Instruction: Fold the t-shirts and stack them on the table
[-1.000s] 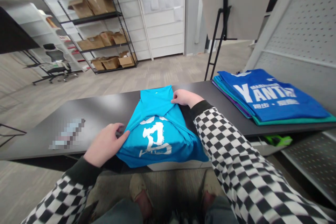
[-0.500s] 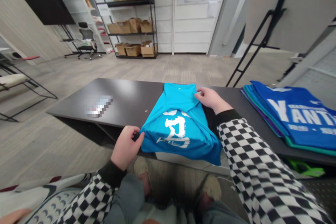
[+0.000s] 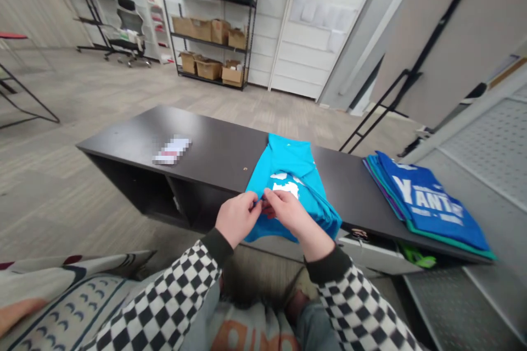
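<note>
A light-blue T-shirt with white print lies partly folded on the dark cabinet top, its lower part hanging over the front edge. My left hand pinches the shirt's left edge near the front. Right beside it, my right hand is closed at the same edge, fingertips almost meeting those of the left. The right hand covers much of the white print. What exactly lies between the right fingertips is partly hidden, but blue cloth shows there.
A stack of folded shirts, a blue one on top, sits at the cabinet's right end. A blurred flat object lies on the left. Under the top are open compartments. A person's hand shows at lower left.
My right hand has moved from the shirt's far right side to its near left edge, beside my left hand. The view has shifted, and the near left part of the shirt is gathered slightly.
</note>
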### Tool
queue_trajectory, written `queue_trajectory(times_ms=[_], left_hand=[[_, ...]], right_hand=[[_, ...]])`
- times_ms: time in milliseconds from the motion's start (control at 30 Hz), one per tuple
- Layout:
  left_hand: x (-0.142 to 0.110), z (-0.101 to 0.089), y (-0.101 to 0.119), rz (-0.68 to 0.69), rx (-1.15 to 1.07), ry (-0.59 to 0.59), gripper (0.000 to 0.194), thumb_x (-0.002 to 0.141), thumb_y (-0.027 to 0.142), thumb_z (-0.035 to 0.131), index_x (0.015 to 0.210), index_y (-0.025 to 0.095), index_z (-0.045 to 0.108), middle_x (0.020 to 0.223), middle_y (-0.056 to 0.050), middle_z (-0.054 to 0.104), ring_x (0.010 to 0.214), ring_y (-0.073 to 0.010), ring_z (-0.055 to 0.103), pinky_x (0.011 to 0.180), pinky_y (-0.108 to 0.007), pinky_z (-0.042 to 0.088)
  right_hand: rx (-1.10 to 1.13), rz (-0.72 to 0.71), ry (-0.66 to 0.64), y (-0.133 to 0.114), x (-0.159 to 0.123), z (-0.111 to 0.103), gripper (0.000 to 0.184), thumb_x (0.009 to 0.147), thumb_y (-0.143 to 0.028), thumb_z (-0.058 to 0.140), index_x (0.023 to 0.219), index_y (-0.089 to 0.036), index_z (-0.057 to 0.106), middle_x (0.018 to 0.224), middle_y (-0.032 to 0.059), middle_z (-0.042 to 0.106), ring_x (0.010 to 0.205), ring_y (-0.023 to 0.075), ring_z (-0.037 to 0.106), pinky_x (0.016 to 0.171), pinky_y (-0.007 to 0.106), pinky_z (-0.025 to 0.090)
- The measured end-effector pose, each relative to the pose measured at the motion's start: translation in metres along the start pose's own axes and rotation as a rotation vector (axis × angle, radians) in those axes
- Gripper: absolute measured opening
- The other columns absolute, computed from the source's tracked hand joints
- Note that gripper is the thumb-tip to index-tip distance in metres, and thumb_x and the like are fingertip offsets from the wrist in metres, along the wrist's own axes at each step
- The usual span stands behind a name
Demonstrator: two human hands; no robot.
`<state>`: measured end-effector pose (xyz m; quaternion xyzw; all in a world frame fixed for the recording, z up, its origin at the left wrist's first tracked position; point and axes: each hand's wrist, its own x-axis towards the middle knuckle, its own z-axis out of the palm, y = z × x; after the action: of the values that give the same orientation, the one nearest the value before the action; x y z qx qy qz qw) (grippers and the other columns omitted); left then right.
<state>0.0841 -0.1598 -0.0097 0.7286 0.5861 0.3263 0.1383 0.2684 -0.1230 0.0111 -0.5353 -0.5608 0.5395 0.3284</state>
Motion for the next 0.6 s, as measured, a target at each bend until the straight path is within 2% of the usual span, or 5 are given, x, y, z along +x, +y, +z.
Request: queue_trajectory(times_ms=[133,233,400,500,600], left_hand=[[-0.002,0.007,0.0,0.126,-0.006,-0.127,0.023,0.106,0.036,0.064,0.086,0.026,0.066,0.086,-0.003,0.076,0.079,-0.0217,0.071,0.067,-0.035,0.036],[0.004,0.001,-0.009,0.102,-0.06,-0.157,0.029,0.103,0.035,0.064,0.076,0.025,0.066,0.079,-0.003,0.075,0.074,-0.0207,0.069,0.066,-0.034,0.034],[0.022,-0.014,-0.035,-0.159,-0.109,-0.121,0.044,0.106,0.041,0.056,0.067,0.024,0.066,0.073,-0.006,0.074,0.07,-0.0221,0.066,0.065,-0.034,0.033],[0.027,-0.013,-0.048,-0.224,-0.194,-0.164,0.056,0.109,0.054,0.052,0.064,0.024,0.068,0.07,-0.008,0.073,0.066,-0.023,0.065,0.064,-0.034,0.033],[0.025,-0.003,-0.051,-0.236,-0.298,-0.203,0.062,0.106,0.066,0.055,0.063,0.024,0.07,0.064,-0.007,0.07,0.063,-0.0231,0.063,0.062,-0.034,0.034]], right_hand=[[0.101,-0.018,0.153,0.019,0.015,0.022,0.063,0.078,-0.081,0.082,0.067,-0.025,0.056,0.06,-0.0036,0.053,0.058,0.0148,0.049,0.055,0.029,0.043],[0.083,-0.078,0.31,0.027,0.018,0.032,0.058,0.071,-0.071,0.086,0.065,-0.026,0.05,0.057,-0.0068,0.044,0.057,0.0127,0.04,0.052,0.028,0.033],[0.177,-0.108,0.445,0.043,0.01,0.043,0.046,0.081,-0.068,0.074,0.081,-0.027,0.053,0.062,-0.0081,0.047,0.057,0.0149,0.044,0.055,0.029,0.039],[0.147,-0.148,0.501,0.05,0.008,0.041,0.044,0.085,-0.068,0.07,0.089,-0.027,0.056,0.065,-0.0077,0.049,0.058,0.0155,0.043,0.055,0.029,0.036],[0.05,-0.21,0.552,0.053,0.007,0.036,0.041,0.089,-0.066,0.066,0.095,-0.025,0.062,0.068,-0.0063,0.052,0.06,0.0161,0.044,0.057,0.03,0.037]])
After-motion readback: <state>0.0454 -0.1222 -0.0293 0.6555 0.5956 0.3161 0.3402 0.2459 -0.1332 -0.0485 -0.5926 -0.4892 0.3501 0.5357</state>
